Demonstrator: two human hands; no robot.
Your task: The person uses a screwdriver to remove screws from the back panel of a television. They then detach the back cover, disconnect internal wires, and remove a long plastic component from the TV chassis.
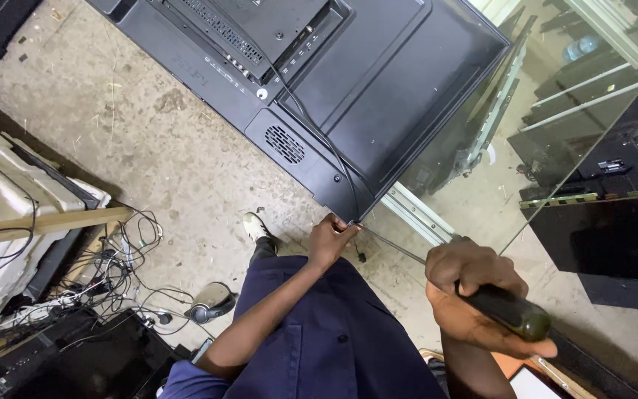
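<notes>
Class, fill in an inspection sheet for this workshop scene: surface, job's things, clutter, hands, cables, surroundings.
Surface: bare, dusty concrete floor.
Job's things: black television lying back-up; long screwdriver, shaft reaching the set's lower corner.
Clutter: white foam packing, wooden strip, another black set.
Hands: left hand touches the television's corner; right hand grips the screwdriver's dark handle.
Cables: tangled wires on the floor; one black cable across the television's back.
Surroundings: glass sheet at right; more dark sets.
</notes>
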